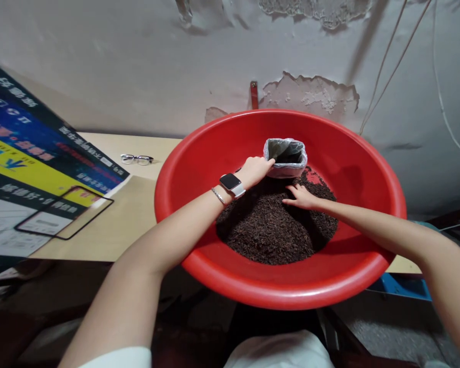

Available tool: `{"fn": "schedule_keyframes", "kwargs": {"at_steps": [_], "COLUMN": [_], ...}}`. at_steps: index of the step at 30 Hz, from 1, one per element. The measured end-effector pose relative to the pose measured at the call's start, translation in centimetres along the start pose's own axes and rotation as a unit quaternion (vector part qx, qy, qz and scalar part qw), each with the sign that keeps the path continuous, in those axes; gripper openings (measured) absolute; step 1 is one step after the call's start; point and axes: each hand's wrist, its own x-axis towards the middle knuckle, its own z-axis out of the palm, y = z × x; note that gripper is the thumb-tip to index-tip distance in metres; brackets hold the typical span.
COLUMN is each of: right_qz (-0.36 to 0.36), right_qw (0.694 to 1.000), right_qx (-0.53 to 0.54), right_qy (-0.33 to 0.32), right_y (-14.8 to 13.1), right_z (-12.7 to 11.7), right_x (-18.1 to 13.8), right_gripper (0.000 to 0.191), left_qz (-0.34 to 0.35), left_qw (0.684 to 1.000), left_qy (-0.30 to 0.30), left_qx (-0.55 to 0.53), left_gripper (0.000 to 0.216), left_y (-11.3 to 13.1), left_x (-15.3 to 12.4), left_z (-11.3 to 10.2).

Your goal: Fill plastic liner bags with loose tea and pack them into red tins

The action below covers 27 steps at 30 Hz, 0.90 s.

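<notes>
Left hand on container rim, right hand spread at dark loose material

Left hand [256, 170]: grasping the near-left edge of a plastic-lined container [286, 170]. One digit shows at the rim; the rest of the grip is hidden. Container mouth faces up and toward the wearer; its interior is in shadow, contents not readable. Underside not visible, so contact with the material below cannot be confirmed.

Right hand [302, 197]: fingers spread, nothing seen in grasp, just below and right of the container, at the dark loose material [268, 232]. Whether the fingertips are sunk in cannot be told. Individual pieces too small to identify.

Both hands are inside a red basin [291, 297]; material covers much of its floor, and the forearms mask parts of the rim. Left wrist bears a watch [230, 181], screen dark.

Well left of the left hand: eyeglasses [137, 159] on the worktop [136, 204], and a printed board [26, 148], cut off by the frame edge.
</notes>
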Motion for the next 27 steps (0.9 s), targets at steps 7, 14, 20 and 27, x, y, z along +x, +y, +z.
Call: {"fn": "schedule_keyframes", "kwargs": {"at_steps": [7, 14, 20, 27], "right_qz": [0.002, 0.038, -0.017, -0.009], "right_qw": [1.000, 0.996, 0.988, 0.990], "right_qx": [0.018, -0.080, -0.142, -0.142], "right_qy": [0.017, -0.032, -0.061, 0.015], "right_y": [-0.5, -1.8, -2.8, -4.8], "right_z": [1.4, 0.0, -5.0, -15.3], "right_x": [-0.9, -1.3, -2.4, -1.8], "right_gripper": [0.068, 0.049, 0.037, 0.033], "left_qz": [0.071, 0.099, 0.082, 0.076], "left_qw": [0.997, 0.995, 0.996, 0.995], "left_qy": [-0.024, -0.022, 0.001, 0.006], "left_qx": [0.020, -0.003, -0.042, -0.056], "left_gripper": [0.031, 0.030, 0.026, 0.027], "left_y": [0.1, -0.2, -1.5, -1.5], "left_x": [-0.5, -0.3, 0.2, 0.2], "left_z": [-1.3, -1.1, -0.3, -0.4]}}
